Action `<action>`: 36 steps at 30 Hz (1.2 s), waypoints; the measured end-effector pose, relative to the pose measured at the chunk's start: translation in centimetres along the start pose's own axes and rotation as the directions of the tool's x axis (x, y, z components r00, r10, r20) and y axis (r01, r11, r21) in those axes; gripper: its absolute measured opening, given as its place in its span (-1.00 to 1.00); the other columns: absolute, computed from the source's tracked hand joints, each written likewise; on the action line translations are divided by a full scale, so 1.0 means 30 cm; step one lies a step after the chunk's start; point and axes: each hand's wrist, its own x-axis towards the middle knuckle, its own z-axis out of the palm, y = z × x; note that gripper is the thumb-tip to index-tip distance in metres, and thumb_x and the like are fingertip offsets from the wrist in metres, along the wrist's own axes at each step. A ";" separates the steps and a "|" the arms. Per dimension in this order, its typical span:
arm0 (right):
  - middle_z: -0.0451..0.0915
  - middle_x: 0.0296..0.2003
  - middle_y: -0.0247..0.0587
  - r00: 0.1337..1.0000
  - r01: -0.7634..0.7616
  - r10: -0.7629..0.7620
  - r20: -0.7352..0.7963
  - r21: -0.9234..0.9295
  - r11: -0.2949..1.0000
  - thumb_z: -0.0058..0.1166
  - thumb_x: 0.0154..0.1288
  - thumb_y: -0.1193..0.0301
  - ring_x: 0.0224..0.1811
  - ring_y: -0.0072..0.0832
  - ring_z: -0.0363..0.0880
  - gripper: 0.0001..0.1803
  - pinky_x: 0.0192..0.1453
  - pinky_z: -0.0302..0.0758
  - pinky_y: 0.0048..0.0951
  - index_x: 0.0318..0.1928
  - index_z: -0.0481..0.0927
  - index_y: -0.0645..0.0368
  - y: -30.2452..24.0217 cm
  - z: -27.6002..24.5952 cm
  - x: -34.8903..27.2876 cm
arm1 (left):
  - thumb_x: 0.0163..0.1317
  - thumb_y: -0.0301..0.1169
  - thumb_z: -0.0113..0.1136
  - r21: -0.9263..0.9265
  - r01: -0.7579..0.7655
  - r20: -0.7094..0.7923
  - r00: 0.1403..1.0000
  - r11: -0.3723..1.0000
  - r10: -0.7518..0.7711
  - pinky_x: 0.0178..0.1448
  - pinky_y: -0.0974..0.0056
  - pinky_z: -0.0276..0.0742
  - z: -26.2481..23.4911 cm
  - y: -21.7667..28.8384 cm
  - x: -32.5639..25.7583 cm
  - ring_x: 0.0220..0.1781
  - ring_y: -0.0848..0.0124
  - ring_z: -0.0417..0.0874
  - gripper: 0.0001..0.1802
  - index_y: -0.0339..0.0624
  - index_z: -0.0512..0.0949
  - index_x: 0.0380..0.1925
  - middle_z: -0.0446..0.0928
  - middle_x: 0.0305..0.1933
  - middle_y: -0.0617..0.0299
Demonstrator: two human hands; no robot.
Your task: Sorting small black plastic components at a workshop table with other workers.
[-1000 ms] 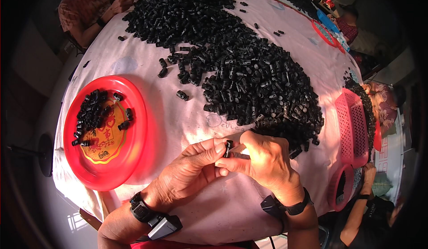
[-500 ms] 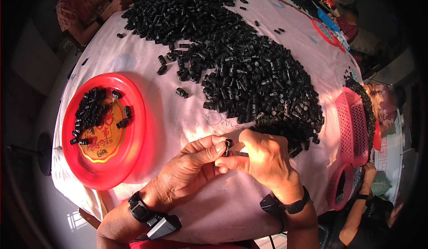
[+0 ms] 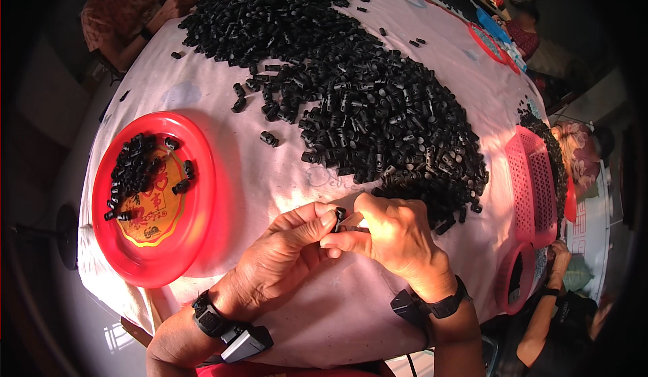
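Note:
My left hand (image 3: 287, 249) pinches a small black plastic cord lock (image 3: 339, 215) between thumb and forefinger. Close against it, my right hand (image 3: 405, 238) is closed in a pinch; something thin and pale shows between its fingers, too small to make out. Just beyond the hands spreads a big heap of black cord locks (image 3: 398, 127), reaching to the far side of the table. On the left, a round red tray (image 3: 182, 255) with a yellow printed centre holds a small cluster of cord locks (image 3: 135, 161).
A pink cloth (image 3: 263, 181) covers the table. Pink perforated baskets (image 3: 530, 184) and a pink bowl (image 3: 516, 303) stand along the right edge. Across at the far left sits another person (image 3: 125, 19); a second person's arm (image 3: 543, 319) is at the lower right.
The view has shifted slightly. Both hands keep nearly the same pose around the cord lock; the right fingers have moved only a little.

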 end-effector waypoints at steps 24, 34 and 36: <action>0.65 -0.58 -0.29 0.994 0.001 0.006 -0.109 0.064 0.998 0.50 -0.02 -0.03 -0.58 -0.37 0.69 -0.44 -0.53 0.55 -0.41 -0.50 0.48 0.15 -0.016 0.002 0.003 | 0.39 -0.28 0.26 0.013 0.004 -0.007 1.000 1.000 -0.003 0.10 0.29 0.55 -0.004 -0.003 -0.003 -0.13 0.47 0.61 -0.58 -0.26 0.53 0.15 0.63 -0.06 0.26; 0.67 -0.56 -0.32 0.996 -0.051 0.060 -0.060 0.135 0.989 0.42 0.11 -0.02 -0.53 -0.41 0.72 -0.51 -0.48 0.59 -0.41 -0.44 0.51 0.12 -0.015 0.013 -0.009 | 0.36 -0.35 0.29 0.011 -0.029 -0.134 0.991 1.000 0.030 0.02 0.29 0.55 0.027 -0.007 -0.017 -0.21 0.45 0.59 -0.76 -0.18 0.62 -0.04 0.65 -0.14 0.27; 0.68 -0.55 -0.31 0.998 -0.019 0.027 -0.056 0.128 0.992 0.40 0.13 -0.03 -0.52 -0.40 0.72 -0.50 -0.47 0.60 -0.40 -0.42 0.52 0.13 -0.024 0.013 0.013 | 0.34 -0.35 0.31 0.048 -0.067 -0.145 0.987 0.997 0.073 0.01 0.28 0.54 0.008 -0.005 -0.034 -0.21 0.45 0.59 -0.75 -0.18 0.62 -0.04 0.65 -0.15 0.27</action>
